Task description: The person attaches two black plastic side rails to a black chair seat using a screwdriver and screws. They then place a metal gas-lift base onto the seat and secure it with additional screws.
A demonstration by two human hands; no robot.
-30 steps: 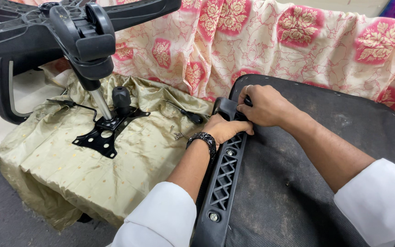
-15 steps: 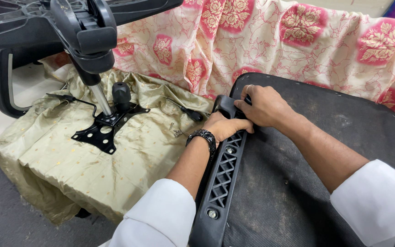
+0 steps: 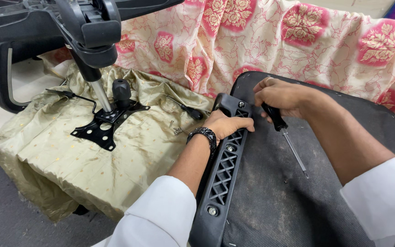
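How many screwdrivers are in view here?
2. A black-handled screwdriver is held in the right hand over the dark seat panel; another black-handled screwdriver lies on the gold cloth. Others may be hidden.
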